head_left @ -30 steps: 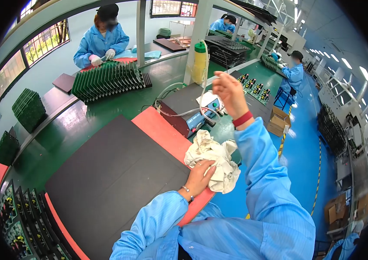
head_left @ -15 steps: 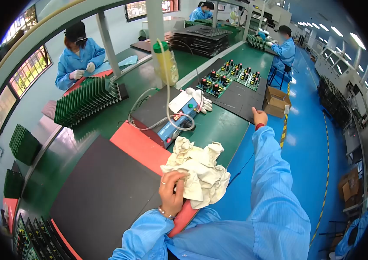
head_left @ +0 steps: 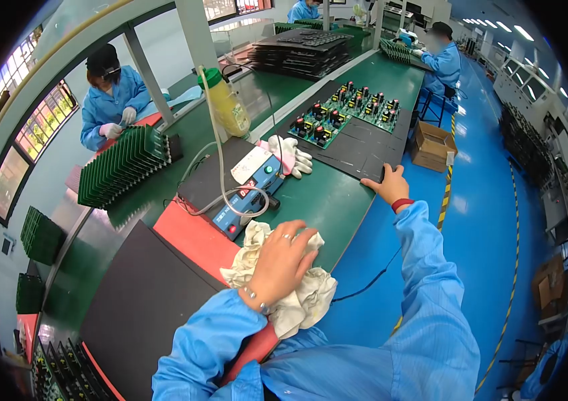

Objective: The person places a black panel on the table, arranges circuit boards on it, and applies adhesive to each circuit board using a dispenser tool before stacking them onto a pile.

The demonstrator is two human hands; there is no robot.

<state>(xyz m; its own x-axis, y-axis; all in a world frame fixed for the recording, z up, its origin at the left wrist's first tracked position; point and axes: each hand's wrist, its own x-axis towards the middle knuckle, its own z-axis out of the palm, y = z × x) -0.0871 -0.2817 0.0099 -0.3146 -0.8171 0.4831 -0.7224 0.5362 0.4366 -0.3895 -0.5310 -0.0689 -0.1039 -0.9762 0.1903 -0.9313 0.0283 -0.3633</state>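
My left hand (head_left: 285, 262) is over a crumpled cream cloth (head_left: 307, 294) at the near edge of the green bench, fingers apart. At the right edge of the bench, my right hand (head_left: 389, 185) touches the near corner of a black board (head_left: 364, 150), its thumb and fingers spread. Circuit boards with components (head_left: 324, 125) stand on the far part of that board. Between my hands and the boards are a blue control box (head_left: 247, 197) with a coiled hose and a white and pink glove (head_left: 294, 159).
A large black mat (head_left: 143, 287) lies at the left over a red strip. Beyond it stands a row of green boards (head_left: 123, 164). A yellow bottle (head_left: 227, 107) is behind the box. A carton (head_left: 433, 146) is on the floor. Co-workers sit at the benches.
My left hand has moved up and right over the cloth, its fingers now more extended. My right hand has turned and spread onto the board's corner. The whole view has shifted slightly.
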